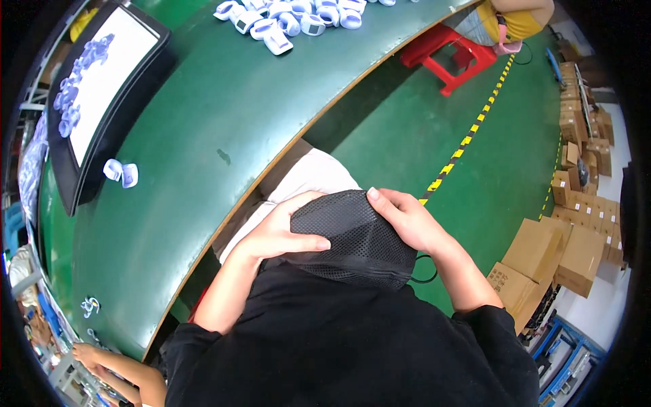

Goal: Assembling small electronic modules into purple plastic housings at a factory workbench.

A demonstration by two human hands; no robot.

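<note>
A black mesh bag (352, 234) with a dark cord at its lower right is held in front of my body, above my lap. On its left side sits my left hand (281, 230), the thumb laid across the mesh and the fingers mostly hidden behind it. My right hand (410, 220) grips the upper right edge, its thumb pressing near the top. Something bulky seems to fill the bag, but the mesh hides what it is.
To the left stretches a green worktable (224, 108). It bears a pile of pale lavender plastic devices (291, 17), a black-edged white tray (112, 81) with similar pieces, and two loose pieces (121, 173). A red stool (451, 57), other people and cardboard boxes (536, 251) are around.
</note>
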